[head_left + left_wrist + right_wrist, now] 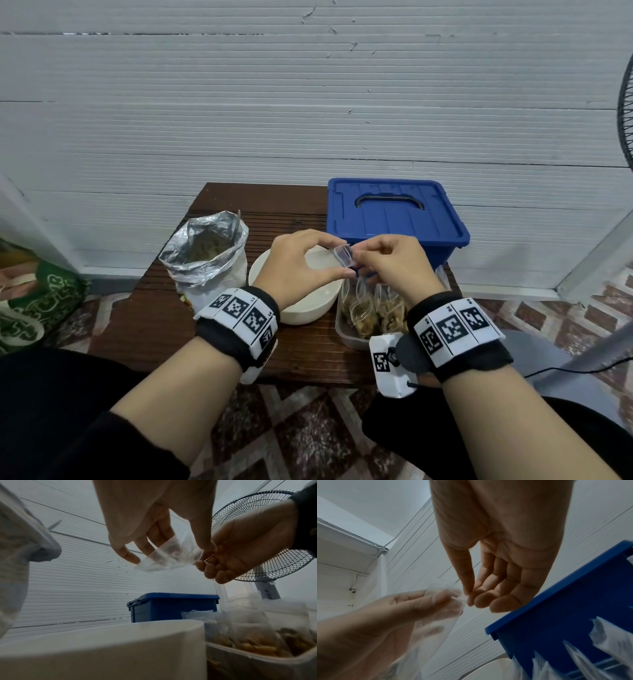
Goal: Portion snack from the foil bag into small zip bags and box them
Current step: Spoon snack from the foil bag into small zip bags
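Both hands hold a small, clear, empty zip bag (343, 255) in the air above the white bowl (301, 313). My left hand (342, 262) pinches its left edge between thumb and forefinger. My right hand (361, 259) pinches the right edge, and in the right wrist view its thumb meets the curled fingertips (471, 599) on the plastic. From the left wrist the zip bag (169, 557) looks see-through with nothing in it. The open foil bag (205, 257) of snack stands at the left. A clear tray (346, 337) under my right wrist holds several filled zip bags (363, 308).
A blue lidded box (394, 214) with a black handle stands shut at the table's back right, just behind my hands. A standing fan (257, 534) is off to the right. The white panelled wall is close behind. A green patterned bag (37, 301) lies on the floor at the left.
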